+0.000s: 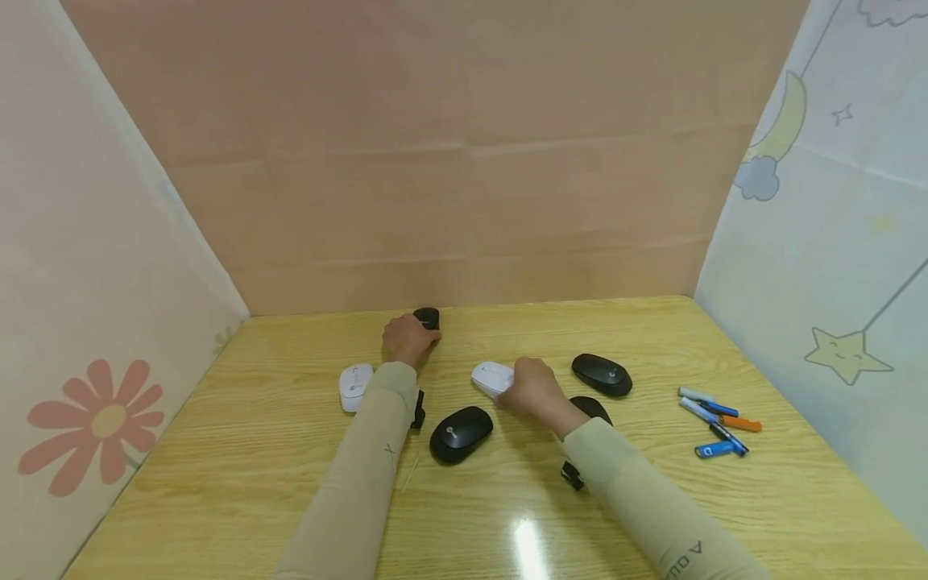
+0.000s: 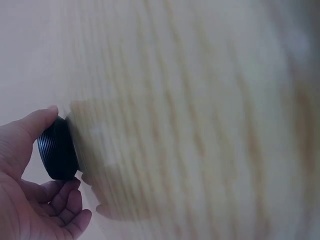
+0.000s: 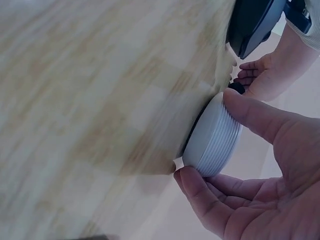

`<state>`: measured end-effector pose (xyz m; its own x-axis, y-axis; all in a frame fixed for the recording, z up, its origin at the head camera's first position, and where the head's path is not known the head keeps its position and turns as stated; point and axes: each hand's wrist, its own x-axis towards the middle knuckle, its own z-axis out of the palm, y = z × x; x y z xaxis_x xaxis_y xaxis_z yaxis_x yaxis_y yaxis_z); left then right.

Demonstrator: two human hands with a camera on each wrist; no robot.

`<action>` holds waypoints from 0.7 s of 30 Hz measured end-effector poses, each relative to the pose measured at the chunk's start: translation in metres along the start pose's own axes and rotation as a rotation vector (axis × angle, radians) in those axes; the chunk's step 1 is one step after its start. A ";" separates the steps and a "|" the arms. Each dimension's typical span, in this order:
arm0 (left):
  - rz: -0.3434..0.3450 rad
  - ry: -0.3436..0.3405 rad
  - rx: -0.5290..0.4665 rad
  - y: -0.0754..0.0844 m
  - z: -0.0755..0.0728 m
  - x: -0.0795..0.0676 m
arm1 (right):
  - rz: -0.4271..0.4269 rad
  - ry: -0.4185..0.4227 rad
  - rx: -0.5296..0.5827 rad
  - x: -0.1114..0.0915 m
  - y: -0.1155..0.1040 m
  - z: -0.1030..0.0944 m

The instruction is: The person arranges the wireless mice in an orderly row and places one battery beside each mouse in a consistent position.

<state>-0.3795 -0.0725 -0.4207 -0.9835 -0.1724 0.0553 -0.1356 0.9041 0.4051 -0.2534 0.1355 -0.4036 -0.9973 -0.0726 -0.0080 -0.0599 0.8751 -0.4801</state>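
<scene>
Sleeves nearest in head view: beige L sleeve (image 1: 355,483) & R sleeve (image 1: 645,491) reach fwd over wood-grain table (image 1: 217,483). L hand (image 1: 408,338) is near back edge, gripping far blk mouse (image 1: 428,317) by tan backdrop (image 1: 464,201). R hand (image 1: 533,387) holds ctr wht mouse (image 1: 492,377) approx. mid-table, well apart from L hand. Side wht mouse (image 1: 355,385) sits just left of L forearm; mid blk mouse (image 1: 461,435) btwn forearms; R-side blk mouse (image 1: 602,375) beyond R wrist, w/ another, half-hidden blk mouse (image 1: 591,408), behind that wrist. Pens (image 1: 718,415) lie in loose pile at right, w/ small blue item (image 1: 715,449) at its near side.

L wrist view: L hand up close, thumb on one side of far blk mouse, fingers opp., pinching it; outer fingers curl loosely. Ridged edge faces cam. Can't tell if mouse touches table.

R wrist view: R hand closest, thumb & index pinching ctr wht mouse at opp. sides, ridged edge twd cam, underside v. close to table; contact unclear. Past it, L hand & a dk mouse (image 3: 255,25), cut off at top; can't tell which.
</scene>
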 end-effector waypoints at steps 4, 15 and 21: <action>0.000 0.000 0.009 -0.001 0.002 0.002 | 0.007 0.001 0.011 0.001 0.000 -0.002; 0.006 -0.010 0.021 0.000 0.005 0.005 | 0.028 0.002 -0.017 0.010 -0.010 -0.035; 0.017 -0.013 0.000 0.004 -0.001 -0.002 | 0.031 0.029 -0.003 0.020 -0.012 -0.052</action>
<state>-0.3780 -0.0690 -0.4182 -0.9872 -0.1515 0.0501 -0.1187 0.9071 0.4039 -0.2746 0.1486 -0.3530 -0.9995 -0.0314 0.0024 -0.0287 0.8784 -0.4771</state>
